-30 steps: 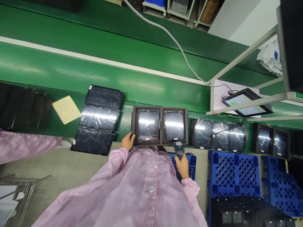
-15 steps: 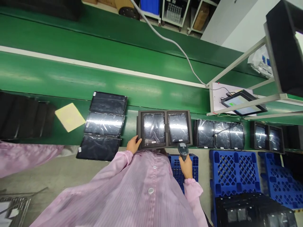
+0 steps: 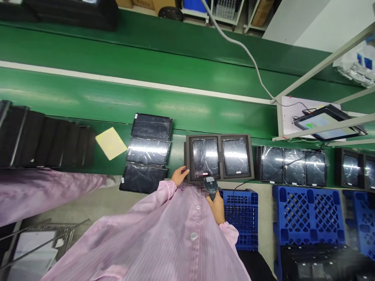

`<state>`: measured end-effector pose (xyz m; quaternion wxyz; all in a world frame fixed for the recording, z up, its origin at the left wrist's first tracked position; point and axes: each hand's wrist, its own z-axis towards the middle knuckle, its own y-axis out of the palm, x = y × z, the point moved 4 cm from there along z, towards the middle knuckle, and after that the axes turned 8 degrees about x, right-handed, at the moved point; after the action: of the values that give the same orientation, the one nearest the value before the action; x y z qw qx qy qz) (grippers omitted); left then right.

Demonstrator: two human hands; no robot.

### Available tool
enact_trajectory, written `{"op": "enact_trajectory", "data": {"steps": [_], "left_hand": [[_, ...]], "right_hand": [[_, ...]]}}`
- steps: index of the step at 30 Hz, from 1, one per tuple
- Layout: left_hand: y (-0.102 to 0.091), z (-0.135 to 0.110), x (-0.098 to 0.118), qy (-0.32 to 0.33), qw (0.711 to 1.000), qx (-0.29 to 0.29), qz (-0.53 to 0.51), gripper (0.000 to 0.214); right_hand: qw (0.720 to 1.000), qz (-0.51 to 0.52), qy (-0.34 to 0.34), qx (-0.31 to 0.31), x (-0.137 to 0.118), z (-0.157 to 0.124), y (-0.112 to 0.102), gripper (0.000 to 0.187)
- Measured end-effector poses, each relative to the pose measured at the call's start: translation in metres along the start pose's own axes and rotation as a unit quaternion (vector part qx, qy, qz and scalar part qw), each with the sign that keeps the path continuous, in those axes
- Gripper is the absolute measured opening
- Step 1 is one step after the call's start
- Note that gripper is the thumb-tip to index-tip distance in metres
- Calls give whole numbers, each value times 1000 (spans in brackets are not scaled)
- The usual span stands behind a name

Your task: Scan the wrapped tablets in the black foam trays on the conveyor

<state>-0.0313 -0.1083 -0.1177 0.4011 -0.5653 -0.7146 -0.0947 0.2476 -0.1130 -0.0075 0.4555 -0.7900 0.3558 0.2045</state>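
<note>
A dark tray (image 3: pixel 220 178) lies at the near edge of the green conveyor and carries two wrapped tablets side by side. My left hand (image 3: pixel 179 175) grips the tray's near left corner. My right hand (image 3: pixel 217 205) is closed round the handle of a black barcode scanner (image 3: pixel 210 185). The scanner's head points at the label of the left tablet (image 3: pixel 205 157). The right tablet (image 3: pixel 236 156) lies beside it in the same tray.
Three wrapped tablets (image 3: pixel 148 151) lie left of the tray beside a yellow card (image 3: pixel 111 143). More tablets (image 3: pixel 293 165) lie to the right. A screen (image 3: pixel 325 123) sits on a white frame. Blue crates (image 3: pixel 308 212) stand below. Another person's pink sleeve (image 3: pixel 43 193) reaches in at left.
My right hand has moved the scanner leftward, from under the right tablet to under the left tablet. My left hand stays on the tray's corner. The view has shifted right.
</note>
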Motion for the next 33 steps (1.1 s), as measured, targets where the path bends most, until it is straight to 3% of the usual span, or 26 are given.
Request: {"op": "enact_trajectory", "data": {"steps": [15, 28, 33], "left_hand": [[4, 0, -2, -80, 995, 16, -60, 64], [3, 0, -2, -69, 996, 21, -45, 59], [8, 0, 8, -40, 998, 41, -11, 58]], "right_hand": [[1000, 15, 6, 19, 0, -8, -4, 35], [999, 46, -3, 7, -1, -13, -6, 36], [999, 48, 14, 9, -7, -15, -13, 35]]}}
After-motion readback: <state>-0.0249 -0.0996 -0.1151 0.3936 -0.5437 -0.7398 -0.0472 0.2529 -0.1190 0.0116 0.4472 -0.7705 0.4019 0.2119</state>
